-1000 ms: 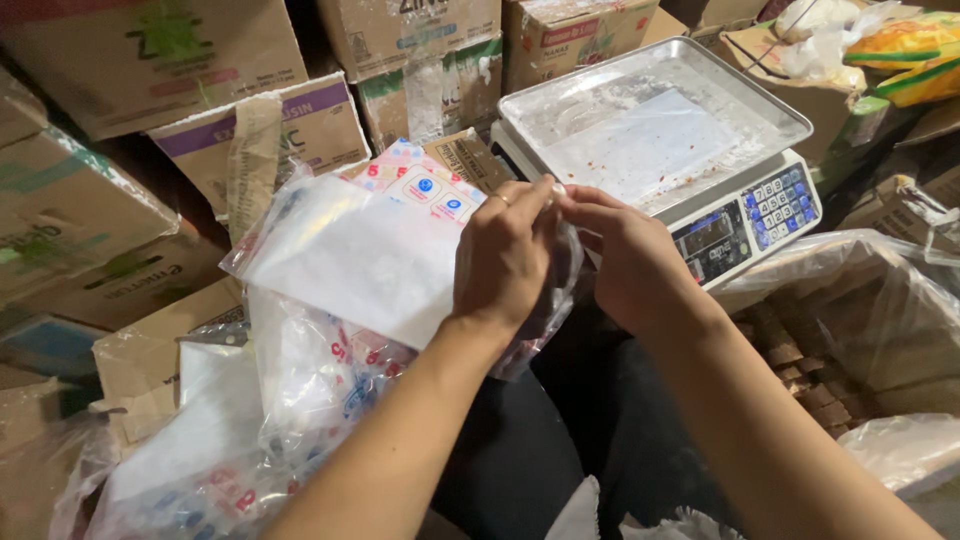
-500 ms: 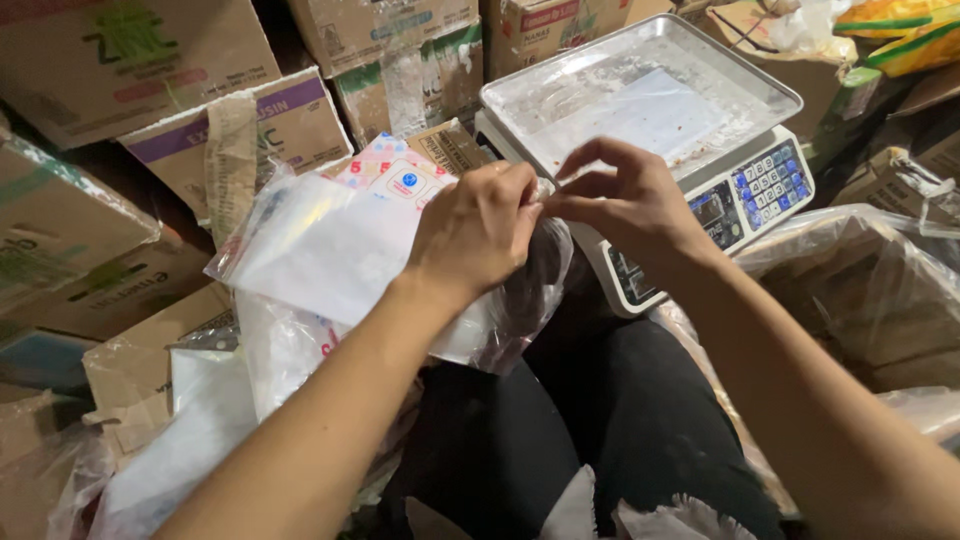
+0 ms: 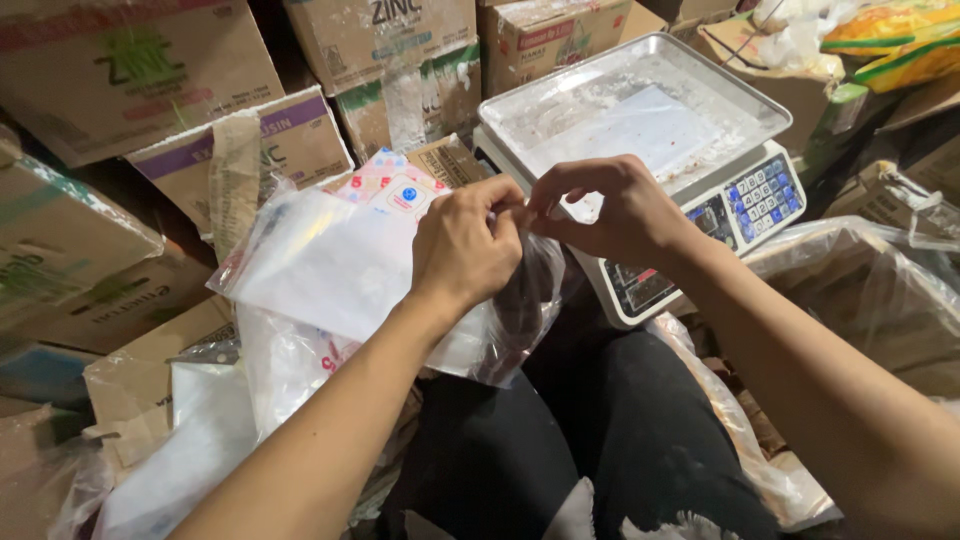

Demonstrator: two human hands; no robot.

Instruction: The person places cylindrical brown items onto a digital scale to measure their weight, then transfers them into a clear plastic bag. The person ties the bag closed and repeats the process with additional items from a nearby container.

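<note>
Head view: the left hand (image 3: 465,245) and right hand (image 3: 610,205) pinch together on the mouth of a clear plastic bag (image 3: 505,320) above the lap, before the weighing scale (image 3: 640,140). A loose pinch could let it slip. Compared with a second ago, both hands sit nearer the scale.

Left hand (image 3: 468,245) covers the top of the clear plastic bag (image 3: 505,320); its mouth is not visible. The fingertips of both hands meet in front of the scale, and the right hand (image 3: 615,210) hides whatever the grip pinches between them. Bag contents read only as a dark blur through the film. The scale (image 3: 700,190) display is partly behind the right wrist. Both forearms run off the bottom edge. Cardboard boxes (image 3: 130,70) are cut by the top and left edges.
</note>
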